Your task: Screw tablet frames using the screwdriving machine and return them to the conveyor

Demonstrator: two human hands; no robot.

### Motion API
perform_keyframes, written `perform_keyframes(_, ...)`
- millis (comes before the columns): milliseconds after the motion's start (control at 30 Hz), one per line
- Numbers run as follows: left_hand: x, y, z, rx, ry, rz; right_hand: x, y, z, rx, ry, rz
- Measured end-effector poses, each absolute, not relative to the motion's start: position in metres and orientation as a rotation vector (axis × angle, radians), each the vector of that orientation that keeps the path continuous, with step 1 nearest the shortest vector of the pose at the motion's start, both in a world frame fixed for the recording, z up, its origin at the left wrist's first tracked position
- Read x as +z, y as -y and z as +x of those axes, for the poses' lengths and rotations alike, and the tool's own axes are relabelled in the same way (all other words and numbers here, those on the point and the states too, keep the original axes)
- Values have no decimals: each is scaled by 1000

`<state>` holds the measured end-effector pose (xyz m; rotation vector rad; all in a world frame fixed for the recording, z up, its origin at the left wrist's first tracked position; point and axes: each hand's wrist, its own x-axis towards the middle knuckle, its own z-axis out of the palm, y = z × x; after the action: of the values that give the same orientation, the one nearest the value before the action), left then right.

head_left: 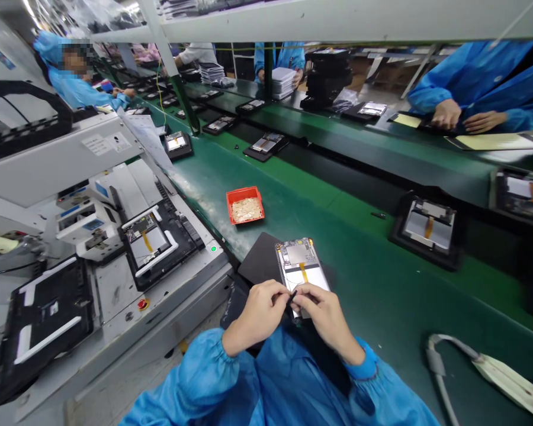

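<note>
Both my hands meet over the near end of an opened tablet, its circuit board, silver shield and orange ribbon cable showing. My left hand pinches a small black piece between thumb and forefinger. The fingers of my right hand close on the other side of that same piece. What exactly the piece is I cannot make out. Under the tablet lies a dark flat pad, on the green bench.
A red tray of small pale pieces stands beyond my hands. On the left, a machine holds another opened tablet. More tablets sit along the conveyor line. A corded pale tool lies at right. Co-workers in blue sit across.
</note>
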<state>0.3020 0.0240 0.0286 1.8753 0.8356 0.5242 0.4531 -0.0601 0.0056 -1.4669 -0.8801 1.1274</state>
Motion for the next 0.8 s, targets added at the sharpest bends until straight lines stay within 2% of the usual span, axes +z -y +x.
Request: perform_keyframes(800, 22, -33, 309, 498, -939, 1721, 2, 47, 460, 1182, 810, -1423)
